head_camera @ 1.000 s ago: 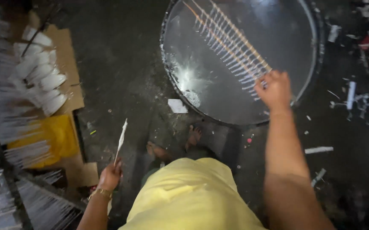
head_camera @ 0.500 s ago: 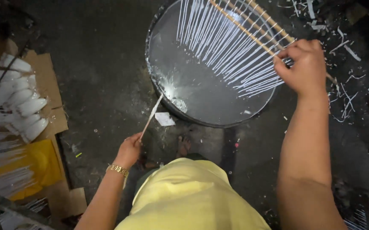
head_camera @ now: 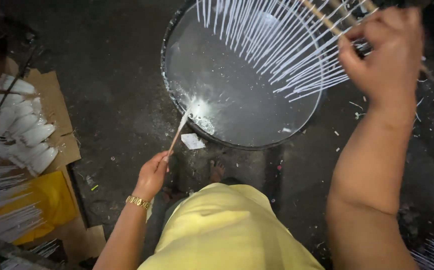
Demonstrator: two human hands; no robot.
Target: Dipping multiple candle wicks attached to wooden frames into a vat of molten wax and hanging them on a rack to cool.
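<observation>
Head view, looking straight down. Right hand (head_camera: 384, 52) clenched round a wooden frame (head_camera: 327, 20) at far right, a row of thin white-coated sticks (head_camera: 272, 45) fanning leftward from it above a wide round tub (head_camera: 169, 95) of pale, glossy liquid. Left hand (head_camera: 152, 172) pinched round the near end of a slim wooden stick (head_camera: 177, 136), its white-crusted tip touching the liquid at the tub's near-left rim, amid splash marks.

Best done, by judgement: keep the frame level so the coating drains evenly, hold it over the tub so drips fall inside, and steady the stirring stick against the rim rather than flicking.

Materials: tub dark-walled, thin-rimmed, smooth; liquid milky and reflective; sticks straight, needle-thin, matt white; frame bare pale wood. Gold-coloured bracelet (head_camera: 138, 202) on the left wrist, yellow cloth garment (head_camera: 227, 230) near centre. Small white scrap (head_camera: 193, 141) on the dark, gritty floor just beside the tub. At left, flat brown cardboard (head_camera: 57, 107) bearing white lumpy pieces (head_camera: 24, 132), a yellow sheet (head_camera: 52, 202) nearer, more white sticks alongside
</observation>
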